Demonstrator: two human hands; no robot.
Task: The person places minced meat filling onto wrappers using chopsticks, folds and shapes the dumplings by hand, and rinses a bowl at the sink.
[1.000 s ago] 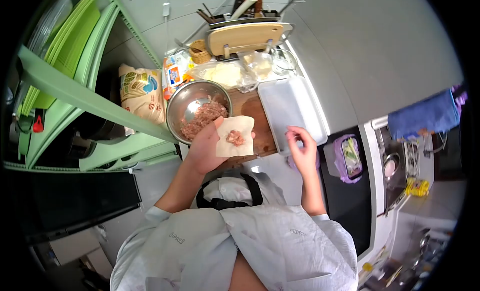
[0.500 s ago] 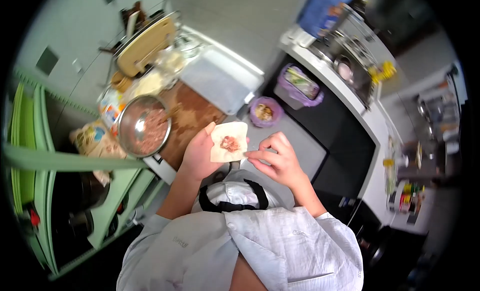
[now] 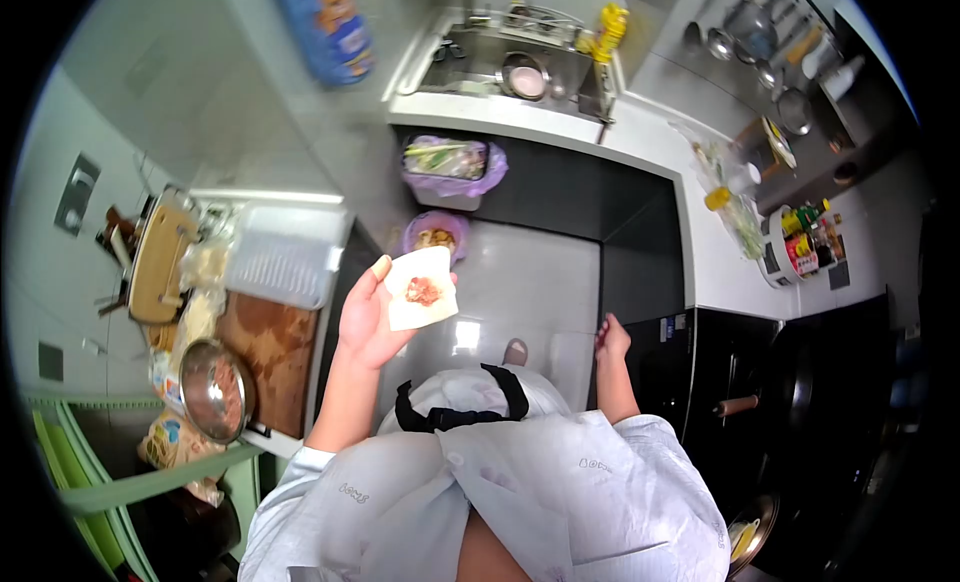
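Observation:
My left hand (image 3: 366,322) holds up a square, pale wonton wrapper (image 3: 437,262), its thumb at the upper left edge and its palm under the left side. A small lump of pinkish minced meat (image 3: 422,292) sits in the middle of the flat wrapper. Off to the right, apart from the wrapper, my right hand (image 3: 613,340) hangs near the dark cabinet front with its fingers curled in and nothing visible in them. A steel bowl (image 3: 190,382) of minced meat stands at the left, beside a wet wooden board (image 3: 265,357).
Behind the board lies a translucent plastic tray (image 3: 280,252). Two bins with purple bags, a larger one (image 3: 425,194) and a smaller one (image 3: 462,225), stand on the floor ahead. Beyond them is the sink (image 3: 460,67). A black stove (image 3: 770,332) is on the right; a green rack (image 3: 150,487) stands at lower left.
My view has swung to the right. My right hand has let go of the wrapper's edge and moved away to the right; my left hand still holds the wrapper with the meat.

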